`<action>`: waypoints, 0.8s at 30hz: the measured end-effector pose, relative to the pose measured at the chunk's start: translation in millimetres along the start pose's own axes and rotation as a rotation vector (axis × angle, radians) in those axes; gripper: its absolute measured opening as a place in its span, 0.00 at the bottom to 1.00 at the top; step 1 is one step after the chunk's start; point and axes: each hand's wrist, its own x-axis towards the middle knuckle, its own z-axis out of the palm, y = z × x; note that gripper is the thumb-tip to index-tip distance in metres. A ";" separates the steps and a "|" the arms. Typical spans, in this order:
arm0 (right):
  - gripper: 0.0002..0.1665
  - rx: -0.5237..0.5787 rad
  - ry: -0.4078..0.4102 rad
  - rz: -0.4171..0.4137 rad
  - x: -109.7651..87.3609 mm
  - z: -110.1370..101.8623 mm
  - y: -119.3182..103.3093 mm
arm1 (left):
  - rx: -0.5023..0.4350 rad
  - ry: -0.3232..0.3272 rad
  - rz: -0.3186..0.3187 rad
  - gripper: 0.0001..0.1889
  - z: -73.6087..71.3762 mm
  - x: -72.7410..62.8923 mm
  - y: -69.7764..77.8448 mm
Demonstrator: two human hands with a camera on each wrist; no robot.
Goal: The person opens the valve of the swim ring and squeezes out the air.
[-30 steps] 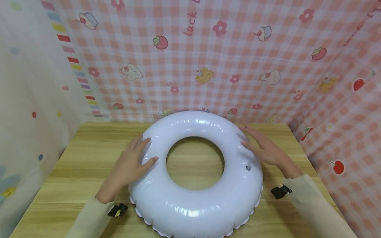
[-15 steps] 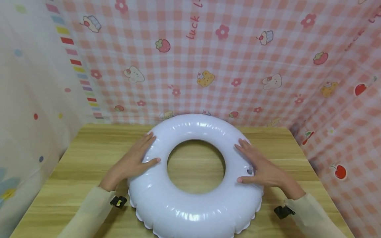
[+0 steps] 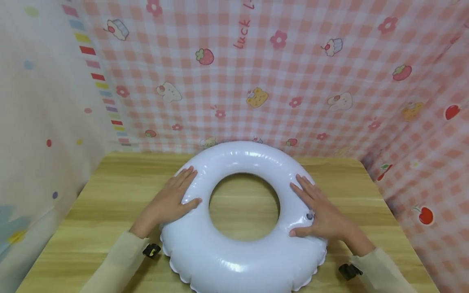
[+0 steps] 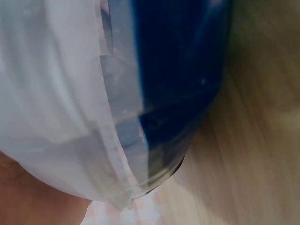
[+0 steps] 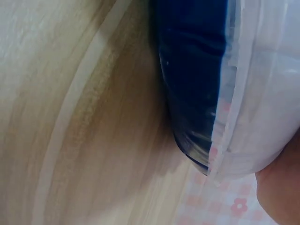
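Ring [image 3: 223, 254], inflatable, wht., dk.-blue underside, lying mid-counter [image 3: 106, 211]. L hand [image 3: 172, 199] & R hand [image 3: 324, 211] atop its sides, fingers straight, spread. Wood-grain counter shows L & R of ring; back edge nr. pink chk. curtain [image 3: 278, 81].

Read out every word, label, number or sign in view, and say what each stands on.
"luck": red writing on the pink checked cloth at the back.
Top edge of that cloth: another bit of writing, cut off, unreadable.
Right-hand cloth: faint red marks near the top, possibly writing, too blurred to read.
White inflatable ring: no text that I can make out.
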 end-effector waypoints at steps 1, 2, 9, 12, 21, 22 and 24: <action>0.80 0.000 0.000 0.006 -0.2 1.1 -0.6 | -0.002 -0.001 -0.002 0.46 0.4 -0.7 -0.3; 0.81 0.001 0.001 0.008 -0.3 2.3 -1.1 | -0.003 -0.001 -0.002 0.46 1.0 -1.2 -0.5; 0.83 -0.014 0.013 0.013 0.9 2.0 -2.5 | -0.016 0.005 -0.013 0.45 4.4 1.4 -1.6; 0.83 -0.012 0.012 0.017 1.1 2.9 -3.4 | -0.012 0.015 -0.004 0.45 4.6 1.3 -1.6; 0.81 -0.036 0.000 0.016 1.1 4.2 -2.6 | -0.004 0.016 -0.015 0.44 5.9 1.2 -0.2; 0.81 -0.037 -0.002 0.016 0.9 4.1 -2.5 | -0.004 0.016 -0.015 0.44 6.0 0.9 0.1; 0.80 -0.038 -0.007 0.014 0.7 4.3 -2.3 | 0.001 0.016 -0.015 0.44 6.2 -0.2 0.5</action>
